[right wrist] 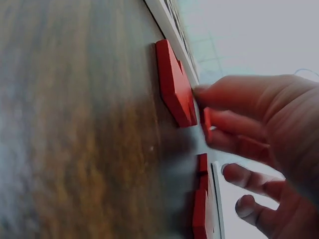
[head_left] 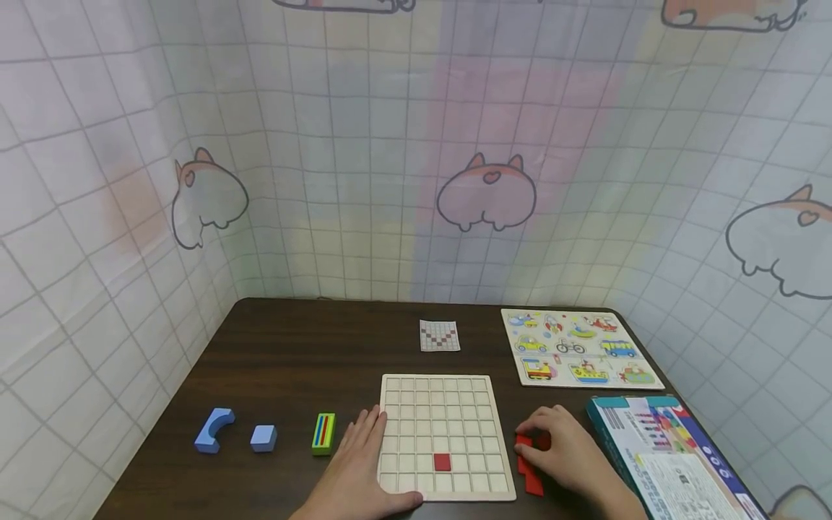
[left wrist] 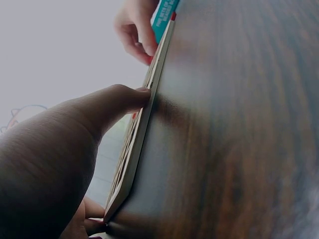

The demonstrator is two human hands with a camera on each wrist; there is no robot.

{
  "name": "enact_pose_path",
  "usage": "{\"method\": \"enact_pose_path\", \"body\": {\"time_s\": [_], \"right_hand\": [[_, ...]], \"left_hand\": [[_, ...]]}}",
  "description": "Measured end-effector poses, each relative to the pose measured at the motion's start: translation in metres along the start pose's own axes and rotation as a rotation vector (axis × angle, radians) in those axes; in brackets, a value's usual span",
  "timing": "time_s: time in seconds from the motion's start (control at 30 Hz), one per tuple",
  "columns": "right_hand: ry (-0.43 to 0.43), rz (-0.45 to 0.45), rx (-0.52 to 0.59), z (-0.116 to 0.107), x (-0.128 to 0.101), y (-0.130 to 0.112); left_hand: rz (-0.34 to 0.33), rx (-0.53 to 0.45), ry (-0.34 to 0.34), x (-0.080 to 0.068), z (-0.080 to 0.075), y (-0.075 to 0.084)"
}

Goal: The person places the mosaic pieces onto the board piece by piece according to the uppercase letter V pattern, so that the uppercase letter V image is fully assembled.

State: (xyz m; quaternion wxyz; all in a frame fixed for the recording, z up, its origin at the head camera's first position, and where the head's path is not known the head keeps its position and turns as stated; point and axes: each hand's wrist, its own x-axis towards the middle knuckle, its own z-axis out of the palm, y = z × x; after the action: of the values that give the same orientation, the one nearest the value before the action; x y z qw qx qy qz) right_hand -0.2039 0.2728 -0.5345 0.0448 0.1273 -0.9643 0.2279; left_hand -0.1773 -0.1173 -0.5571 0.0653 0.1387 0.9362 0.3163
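- Left hand [head_left: 364,462], fingers straight, rests against the board's [head_left: 468,419] left and near edges, likely steadying it.
- Right hand [head_left: 564,446], well apart, seems to pinch a red tile [right wrist: 207,121] beside the board, where loose pieces [head_left: 534,481] lie within reach.
- Pattern card [head_left: 439,336] lies beyond, probably for easy viewing.

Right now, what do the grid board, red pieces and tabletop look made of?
Grid board: probably pale wood, matte, from its plain cream rim. Red pieces: painted wood or plastic, smooth, evenly coloured. Tabletop: wood or woodgrain laminate, softly shiny, with streaked grain.
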Motion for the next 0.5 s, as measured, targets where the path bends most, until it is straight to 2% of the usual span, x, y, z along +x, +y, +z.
{"method": "enact_pose_path", "body": {"time_s": [0.17,0.5], "right_hand": [[0.026,-0.012,0.036,-0.004,0.001,-0.006],[0.012,-0.050,0.084,-0.010,0.008,-0.025]], "left_hand": [[0.005,0.011,0.008,0.000,0.001,-0.001],[-0.003,0.016,0.003,0.001,0.001,-0.001]]}}
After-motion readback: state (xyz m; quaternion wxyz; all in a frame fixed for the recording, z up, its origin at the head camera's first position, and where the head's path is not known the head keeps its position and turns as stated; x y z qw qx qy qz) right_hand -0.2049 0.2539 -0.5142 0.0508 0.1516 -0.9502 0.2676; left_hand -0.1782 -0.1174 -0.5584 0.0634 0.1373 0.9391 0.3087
